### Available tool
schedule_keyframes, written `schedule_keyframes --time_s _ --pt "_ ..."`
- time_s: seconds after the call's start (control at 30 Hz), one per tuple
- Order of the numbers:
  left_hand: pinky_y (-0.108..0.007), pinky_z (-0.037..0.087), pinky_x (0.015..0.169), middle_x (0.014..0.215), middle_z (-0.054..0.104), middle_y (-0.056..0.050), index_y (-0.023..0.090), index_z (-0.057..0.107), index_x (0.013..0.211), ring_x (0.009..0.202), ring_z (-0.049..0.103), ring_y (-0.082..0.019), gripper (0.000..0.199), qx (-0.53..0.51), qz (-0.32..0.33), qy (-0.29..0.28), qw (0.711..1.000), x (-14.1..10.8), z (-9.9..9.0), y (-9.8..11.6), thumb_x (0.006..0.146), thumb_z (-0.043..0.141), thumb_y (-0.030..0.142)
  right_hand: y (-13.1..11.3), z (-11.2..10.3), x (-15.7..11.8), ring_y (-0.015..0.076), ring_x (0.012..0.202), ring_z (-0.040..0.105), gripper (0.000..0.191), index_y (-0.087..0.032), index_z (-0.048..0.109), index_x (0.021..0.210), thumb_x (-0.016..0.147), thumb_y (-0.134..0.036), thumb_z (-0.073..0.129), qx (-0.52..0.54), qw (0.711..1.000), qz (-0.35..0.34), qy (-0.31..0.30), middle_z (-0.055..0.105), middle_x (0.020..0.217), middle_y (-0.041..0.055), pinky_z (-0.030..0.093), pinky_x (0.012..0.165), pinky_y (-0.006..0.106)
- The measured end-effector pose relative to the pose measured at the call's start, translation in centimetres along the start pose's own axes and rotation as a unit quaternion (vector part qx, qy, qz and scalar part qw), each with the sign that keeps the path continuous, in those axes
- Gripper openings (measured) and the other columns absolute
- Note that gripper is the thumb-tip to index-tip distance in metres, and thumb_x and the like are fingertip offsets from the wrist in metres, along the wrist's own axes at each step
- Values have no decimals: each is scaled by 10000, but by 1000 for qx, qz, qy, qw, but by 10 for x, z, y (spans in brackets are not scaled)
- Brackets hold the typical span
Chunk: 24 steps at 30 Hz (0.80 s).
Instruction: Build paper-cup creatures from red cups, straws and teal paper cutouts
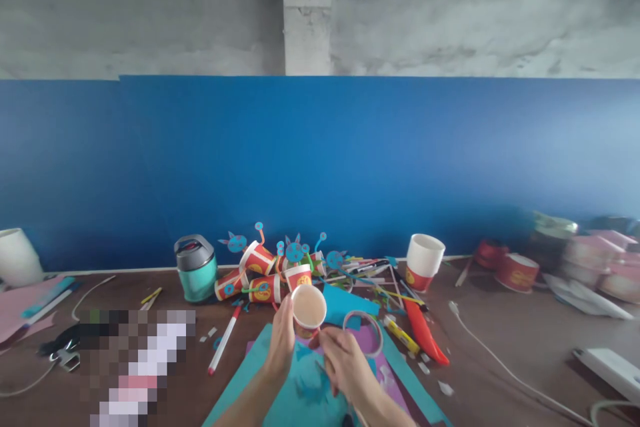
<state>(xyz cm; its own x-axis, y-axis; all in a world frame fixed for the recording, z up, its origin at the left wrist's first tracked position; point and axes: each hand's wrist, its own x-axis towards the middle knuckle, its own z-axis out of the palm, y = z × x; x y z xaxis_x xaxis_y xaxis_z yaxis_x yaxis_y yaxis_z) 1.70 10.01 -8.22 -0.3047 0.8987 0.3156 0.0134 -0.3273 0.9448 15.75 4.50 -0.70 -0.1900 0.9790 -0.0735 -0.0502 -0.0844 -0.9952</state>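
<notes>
A paper cup (309, 308) is tilted with its open mouth toward me, and its inside looks bare. My left hand (281, 340) is closed around the cup's left side. At the cup's lower right, my right hand (344, 359) is pinched shut, the fingertips by the red lower wall; whatever they hold is too small to make out. Under both hands lies a light blue sheet (245, 370) with blurred blue scraps on it. A roll of tape (379, 341) rests just right of my right hand.
Behind stand red-and-white cups (257, 258) with blue paper figures. A teal jar (197, 279) is left, a marker (225, 339) nearer. Stacked white cups (424, 255), a yellow tube (401, 335), a long red object (425, 333) and a cable (505, 360) lie right.
</notes>
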Motion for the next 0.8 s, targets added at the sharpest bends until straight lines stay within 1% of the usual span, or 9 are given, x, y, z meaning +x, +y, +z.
schedule_keyframes --time_s 0.07,0.13,0.3,0.37,0.43,0.5,0.6,0.7,0.8 --pt "-403 385 1057 1267 607 -151 163 640 1108 1241 498 -316 540 19 -3 -6 1000 -8 -1 5 734 575 548 4 0 -4 51 341 302 407 -177 545 637 738 -570 573 -46 997 -42 34 378 386 -88 211 348 195" --pt "-402 382 1060 1263 610 -155 165 649 1084 1243 495 -321 521 31 0 -4 1000 -15 -1 10 716 579 527 6 2 -11 52 330 280 418 -180 543 639 730 -587 575 -25 999 -33 32 350 368 -96 212 339 198" --pt "-383 410 1034 1227 636 -135 180 657 1062 1217 523 -301 444 40 -32 20 998 -25 -1 19 766 520 480 0 1 -27 38 289 133 393 -181 571 761 696 -566 612 202 976 68 -49 214 297 -159 270 329 183" --pt "-374 434 1010 1184 662 -107 208 653 1080 1212 527 -293 426 43 -42 17 998 -25 -1 23 767 538 473 0 -3 -27 36 298 117 383 -173 582 772 684 -542 631 220 971 79 -59 190 297 -165 266 333 176" --pt "-372 434 1011 1176 666 -102 214 649 1095 1230 511 -293 431 44 -33 4 998 -26 0 27 761 564 472 2 -5 -23 44 281 137 405 -175 580 728 694 -578 604 144 987 61 -44 202 282 -154 250 316 189" --pt "-372 423 1025 1205 648 -117 200 641 1114 1254 488 -294 444 44 -27 -9 999 -27 2 31 770 566 470 5 -6 -19 57 298 235 408 -178 570 656 711 -582 589 22 1000 0 -10 313 316 -111 253 329 200" --pt "-363 426 1024 1256 613 -133 184 615 1156 1262 485 -281 459 41 -57 -8 998 -31 3 34 821 507 478 9 -3 -17 70 407 373 369 -172 561 584 719 -510 619 -78 993 -87 33 473 457 -47 290 396 206" --pt "-369 420 1033 1278 597 -138 176 605 1165 1268 479 -282 476 44 -86 5 995 -34 2 34 841 466 496 8 -2 -20 56 316 253 371 -178 578 636 721 -538 599 23 1000 -3 -20 335 341 -101 260 354 210" --pt "-368 398 1053 1307 574 -134 178 600 1165 1286 456 -283 492 44 -86 10 995 -35 2 37 827 479 515 5 -4 -23 37 292 124 367 -170 594 723 714 -535 617 193 975 76 -83 209 291 -153 246 329 182"
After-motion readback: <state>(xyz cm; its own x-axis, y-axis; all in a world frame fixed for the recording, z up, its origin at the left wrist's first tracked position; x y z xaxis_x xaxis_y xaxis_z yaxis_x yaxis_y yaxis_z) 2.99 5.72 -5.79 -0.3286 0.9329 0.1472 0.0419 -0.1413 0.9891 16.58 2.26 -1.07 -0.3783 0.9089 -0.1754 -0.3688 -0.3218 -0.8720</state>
